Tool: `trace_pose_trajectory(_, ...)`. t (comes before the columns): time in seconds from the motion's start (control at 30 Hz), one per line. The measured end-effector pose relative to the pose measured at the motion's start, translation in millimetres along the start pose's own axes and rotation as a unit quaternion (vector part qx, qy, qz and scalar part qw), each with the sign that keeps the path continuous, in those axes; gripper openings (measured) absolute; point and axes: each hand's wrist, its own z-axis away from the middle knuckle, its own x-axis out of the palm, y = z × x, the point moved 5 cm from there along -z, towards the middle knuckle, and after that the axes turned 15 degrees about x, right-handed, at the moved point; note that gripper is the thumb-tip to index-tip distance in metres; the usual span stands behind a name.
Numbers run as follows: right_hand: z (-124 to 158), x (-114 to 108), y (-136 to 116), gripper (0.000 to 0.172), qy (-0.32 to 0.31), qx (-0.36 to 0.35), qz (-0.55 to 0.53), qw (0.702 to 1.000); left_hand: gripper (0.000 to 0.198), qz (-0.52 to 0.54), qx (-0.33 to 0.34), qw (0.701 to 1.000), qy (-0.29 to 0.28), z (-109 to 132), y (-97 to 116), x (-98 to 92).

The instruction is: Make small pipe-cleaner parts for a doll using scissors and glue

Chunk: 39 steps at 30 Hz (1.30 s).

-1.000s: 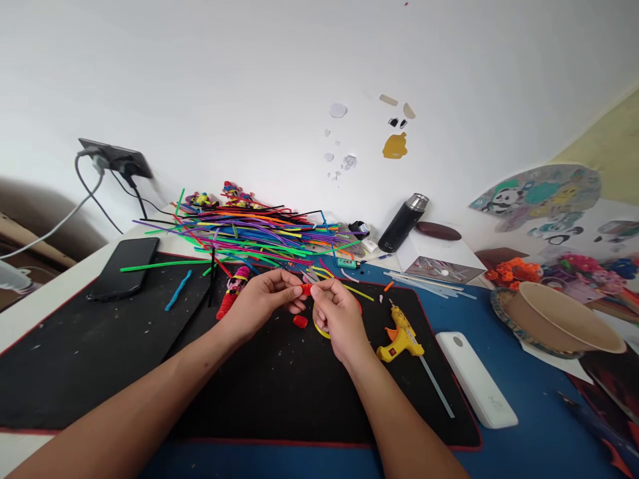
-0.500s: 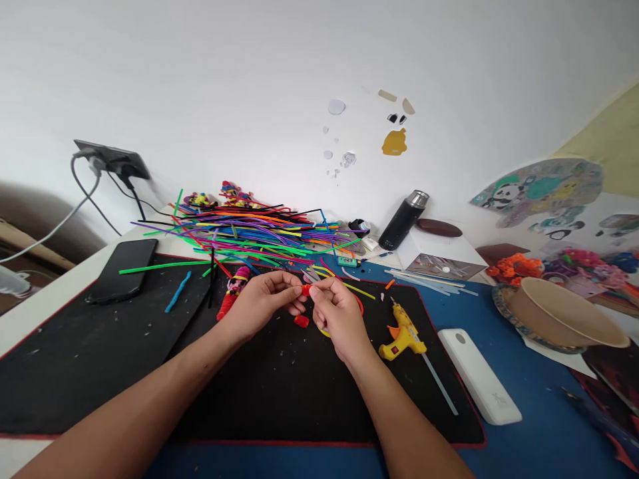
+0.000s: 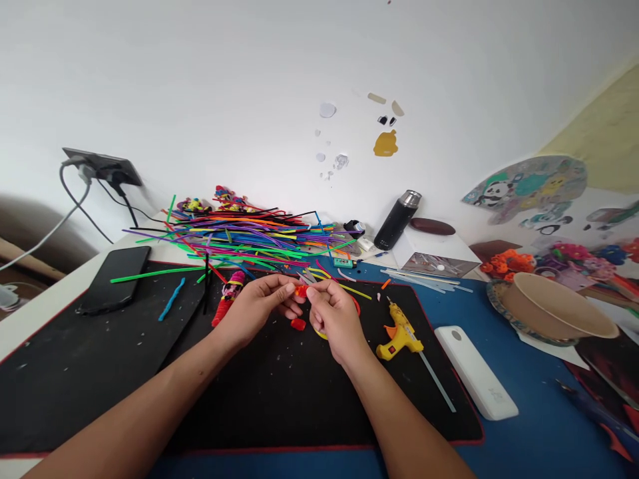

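Shifted slightly since the earlier frame, the small red piece (image 3: 300, 291) sits left of the glue gun (image 3: 402, 338), pinched between left hand (image 3: 259, 303) and right hand (image 3: 340, 318), and one uneven tug could pop it onto the mat (image 3: 279, 406).

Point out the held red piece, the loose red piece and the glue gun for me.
Held red piece (image 3: 301, 291), head view: its exposed middle.
Loose red piece (image 3: 298, 324), head view: middle of its upper side.
Glue gun (image 3: 406, 337), head view: its yellow body.

black thermos (image 3: 394, 223) beside a white box (image 3: 429, 249)
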Motion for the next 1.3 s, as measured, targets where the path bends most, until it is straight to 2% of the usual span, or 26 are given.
trace_pose_trajectory(0.33, 1.7, 1.4, -1.3, 0.033, 0.006, -0.02, 0.04, 0.999, 0.039, -0.069, 0.036, 0.997, -0.012, -0.4, 12.0, 3.2)
trace_pose_trajectory(0.6, 1.5, 2.1, 1.1, 0.036, -0.006, 0.013, 0.059, 0.998, 0.035, -0.144, 0.095, 0.985, -0.003, 2.7, 14.3, 0.3)
trace_pose_trajectory(0.9, 0.6, 3.1, -1.3, 0.034, -0.01, -0.031, 0.091, 0.995, 0.034, -0.106, 0.101, 0.989, 0.007, 1.3, 13.2, -1.5)
trace_pose_trajectory(1.17, 4.4, 5.3, -3.6, 0.041, -0.025, 0.02, 0.039, 0.999, 0.027, -0.135, 0.136, 0.982, -0.007, 4.5, 15.1, 1.1)
trace_pose_trajectory(1.3, 2.3, 5.0, -0.8, 0.039, -0.022, 0.014, 0.05, 0.998, 0.028, -0.132, 0.13, 0.983, -0.01, 4.3, 17.0, 3.7)
